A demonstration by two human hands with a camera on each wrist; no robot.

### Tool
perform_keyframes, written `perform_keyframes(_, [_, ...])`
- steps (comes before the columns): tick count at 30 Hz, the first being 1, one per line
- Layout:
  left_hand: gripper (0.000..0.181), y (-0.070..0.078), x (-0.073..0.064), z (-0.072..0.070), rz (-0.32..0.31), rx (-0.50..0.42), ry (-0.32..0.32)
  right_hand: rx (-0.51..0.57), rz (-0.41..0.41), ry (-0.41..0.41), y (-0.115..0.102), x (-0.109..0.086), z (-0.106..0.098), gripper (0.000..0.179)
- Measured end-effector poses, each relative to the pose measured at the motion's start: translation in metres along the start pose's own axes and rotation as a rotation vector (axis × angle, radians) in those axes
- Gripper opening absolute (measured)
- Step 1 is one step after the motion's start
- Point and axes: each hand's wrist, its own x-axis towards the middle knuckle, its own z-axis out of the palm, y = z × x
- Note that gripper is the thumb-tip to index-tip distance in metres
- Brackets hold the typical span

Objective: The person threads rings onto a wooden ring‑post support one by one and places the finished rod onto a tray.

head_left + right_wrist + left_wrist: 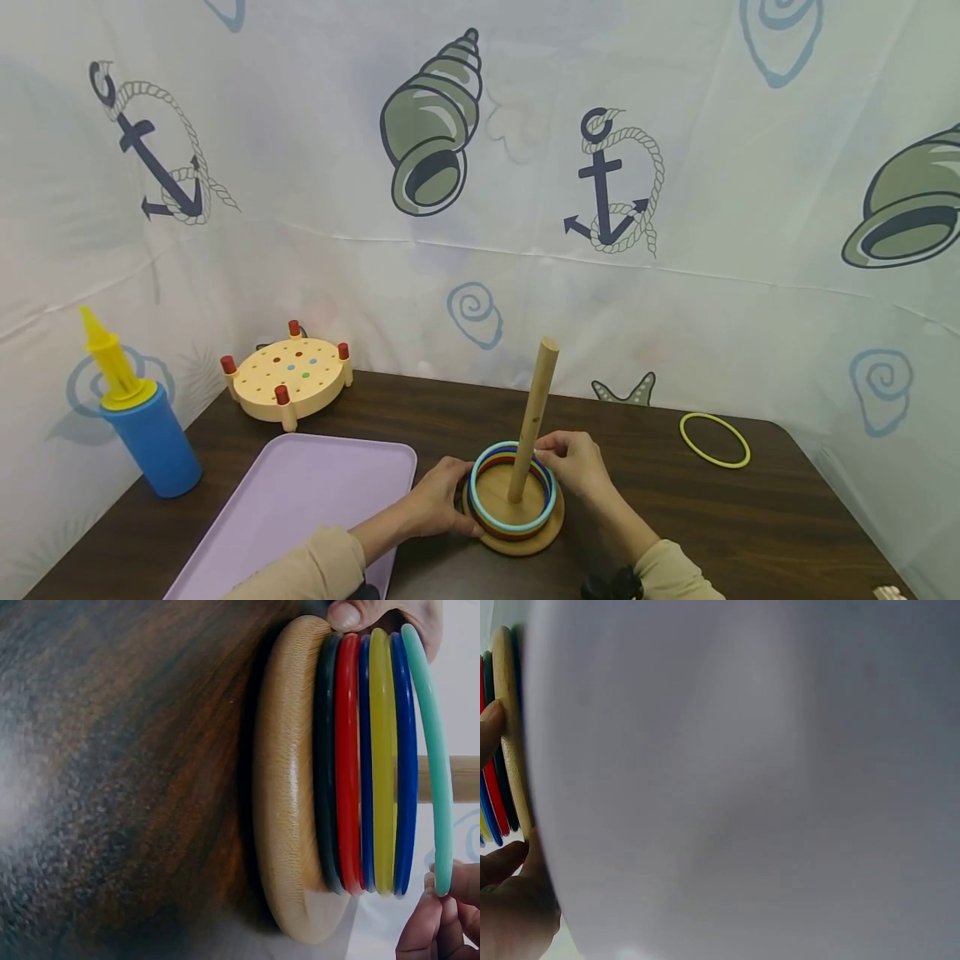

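A round wooden base (525, 547) with a tall wooden peg (535, 417) stands at the front middle of the table. Around the peg lie several stacked rings, among them a red ring (349, 765) and a yellow ring (382, 765). My left hand (437, 500) grips the base's left side, thumb and fingers at its edge. With thumb and fingertips, my right hand (579, 465) pinches the mint-green ring (436, 765), the topmost one around the peg. In the right wrist view it tilts slightly away from the blue ring (405, 765) beneath.
A lilac tray (322, 475) lies left of the base. Behind it stands a round wooden pegged board (292, 379), with a blue and yellow pump (153, 442) at far left. One yellow ring (702, 416) lies at the back right. A printed cloth hangs behind the table.
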Motion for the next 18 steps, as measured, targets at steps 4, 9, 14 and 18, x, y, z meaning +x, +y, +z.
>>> perform_keyframes(4, [0.079,-0.0003,0.0006,-0.0001,-0.008,0.006,0.0,-0.005,-0.025,0.003,0.0005,-0.001,0.0013,0.005])
perform_keyframes(9, [0.081,-0.0001,0.0007,-0.0003,-0.019,-0.001,-0.004,-0.017,-0.031,0.006,0.0011,-0.0022,0.0028,0.004])
perform_keyframes(14, [0.082,0.0002,0.0,0.0001,-0.016,0.005,-0.003,-0.038,-0.045,0.016,0.0029,-0.0032,0.0045,0.007])
perform_keyframes(18, [0.082,-0.0004,-0.0001,0.0003,-0.015,0.004,-0.006,-0.052,-0.052,0.021,0.0038,-0.0034,0.0052,0.007])
